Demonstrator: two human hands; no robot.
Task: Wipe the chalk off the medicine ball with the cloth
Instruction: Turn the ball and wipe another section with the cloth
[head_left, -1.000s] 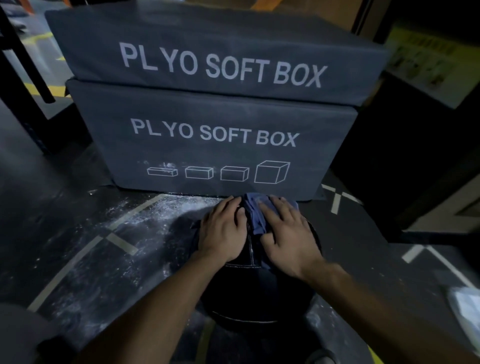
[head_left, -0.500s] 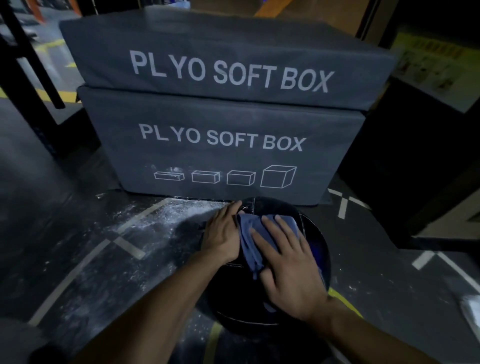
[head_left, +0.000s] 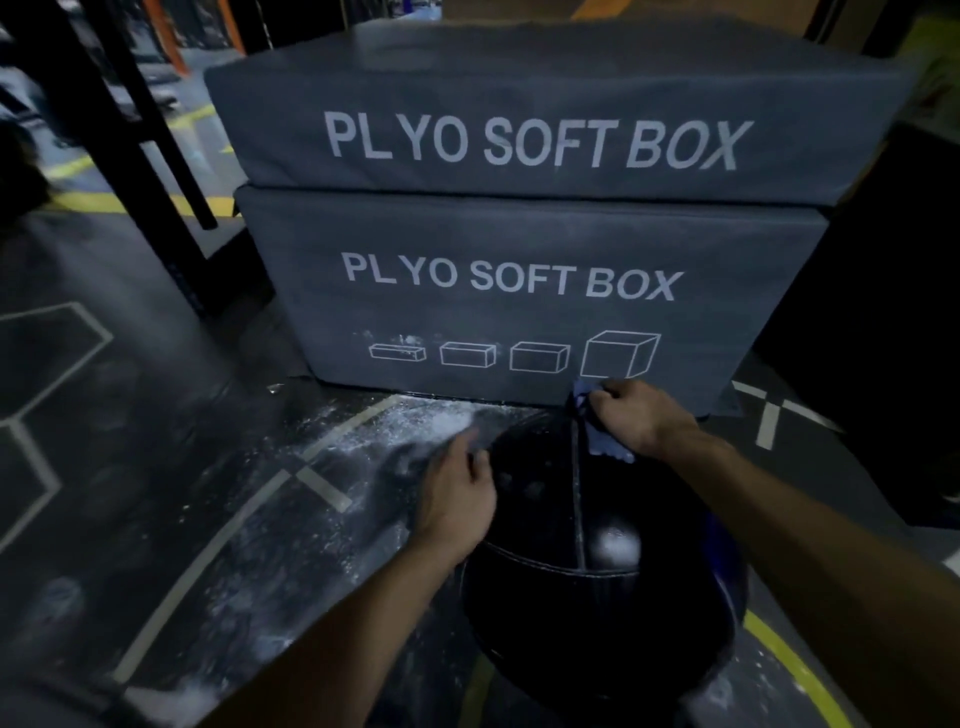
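A black medicine ball (head_left: 587, 597) with white stitched seams sits on the dark floor just in front of me. My left hand (head_left: 457, 493) rests against the ball's upper left side, blurred, fingers partly curled. My right hand (head_left: 634, 415) is at the ball's far top edge, pinching a bunched blue cloth (head_left: 597, 431) that hangs down onto the ball. A pale patch shows on the ball's right side.
Two stacked grey plyo soft boxes (head_left: 519, 291) stand right behind the ball. White chalk dust (head_left: 415, 431) lies scattered on the floor to the left. A black rack post (head_left: 140, 135) rises at the left. Floor lines run around the ball.
My right hand has lifted off the ball's top and moved to its far edge, the cloth now bunched in its fingers. My left hand slid down the ball's left side.
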